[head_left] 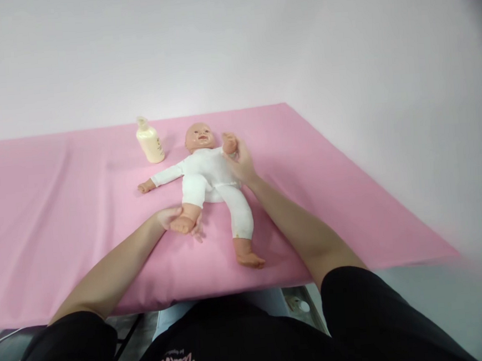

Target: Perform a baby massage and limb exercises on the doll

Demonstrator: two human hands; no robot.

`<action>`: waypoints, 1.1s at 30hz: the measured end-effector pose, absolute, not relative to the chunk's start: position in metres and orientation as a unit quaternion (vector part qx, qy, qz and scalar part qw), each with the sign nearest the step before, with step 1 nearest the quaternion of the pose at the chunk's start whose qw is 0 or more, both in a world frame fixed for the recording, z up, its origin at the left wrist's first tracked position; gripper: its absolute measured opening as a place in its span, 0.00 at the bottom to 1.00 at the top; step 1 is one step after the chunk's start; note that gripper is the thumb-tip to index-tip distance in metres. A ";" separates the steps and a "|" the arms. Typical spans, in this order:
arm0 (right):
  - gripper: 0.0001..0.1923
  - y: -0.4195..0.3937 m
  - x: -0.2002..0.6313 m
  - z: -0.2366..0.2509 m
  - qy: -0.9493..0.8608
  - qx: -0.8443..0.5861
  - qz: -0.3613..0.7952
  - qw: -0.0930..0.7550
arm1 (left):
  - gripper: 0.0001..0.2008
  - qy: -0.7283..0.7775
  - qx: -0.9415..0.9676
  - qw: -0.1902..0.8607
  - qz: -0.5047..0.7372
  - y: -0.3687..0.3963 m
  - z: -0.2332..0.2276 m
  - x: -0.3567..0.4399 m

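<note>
The doll (207, 172) lies on its back on the pink worktop (60, 217), a bottle (150, 140) near its head. Left hand (173, 218) cups one foot; right hand (239, 159) grips its raised arm.

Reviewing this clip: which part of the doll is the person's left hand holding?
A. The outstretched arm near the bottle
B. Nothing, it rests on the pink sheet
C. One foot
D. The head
C: the left hand is cupped around one bare foot of the doll, while the right hand holds the doll's raised arm beside its head.
</note>
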State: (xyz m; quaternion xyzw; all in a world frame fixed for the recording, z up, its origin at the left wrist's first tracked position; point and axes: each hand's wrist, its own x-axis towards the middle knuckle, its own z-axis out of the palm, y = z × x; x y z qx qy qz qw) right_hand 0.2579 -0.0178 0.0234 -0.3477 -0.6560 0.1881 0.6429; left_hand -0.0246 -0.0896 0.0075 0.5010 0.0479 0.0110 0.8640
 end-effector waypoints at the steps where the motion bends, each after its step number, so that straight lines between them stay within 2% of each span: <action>1: 0.36 -0.012 0.263 0.023 -0.629 -0.340 0.193 0.672 | 0.31 0.029 0.513 0.857 -0.044 -0.090 0.008 -0.026; 3: 0.42 0.002 0.278 0.021 -0.577 -0.329 0.198 0.721 | 0.30 0.005 0.532 0.837 -0.128 -0.090 0.009 -0.027; 6: 0.44 0.019 0.307 0.012 -0.482 -0.359 0.213 0.770 | 0.28 0.017 0.579 0.799 -0.159 -0.088 0.012 -0.028; 10: 0.35 0.032 0.334 -0.010 -0.275 -0.448 0.320 0.788 | 0.25 0.072 0.654 0.732 -0.178 -0.087 0.020 -0.027; 14: 0.30 0.035 0.341 -0.022 -0.144 -0.500 0.395 0.757 | 0.26 0.082 0.645 0.738 -0.183 -0.088 0.025 -0.027; 17: 0.33 0.034 0.338 -0.019 -0.210 -0.475 0.361 0.774 | 0.28 0.038 0.579 0.799 -0.161 -0.090 0.020 -0.029; 21: 0.40 0.028 0.325 -0.006 -0.375 -0.419 0.240 0.791 | 0.30 -0.019 0.505 0.861 -0.057 -0.088 0.005 -0.029; 25: 0.44 0.016 0.299 0.010 -0.516 -0.357 0.176 0.759 | 0.32 0.037 0.473 0.876 0.086 -0.082 -0.003 -0.028; 29: 0.42 -0.003 0.268 0.021 -0.595 -0.358 0.200 0.691 | 0.31 0.148 0.441 0.862 0.202 -0.082 0.004 -0.024; 33: 0.32 -0.026 0.247 0.025 -0.654 -0.380 0.193 0.625 | 0.31 0.182 0.413 0.860 0.239 -0.085 0.010 -0.018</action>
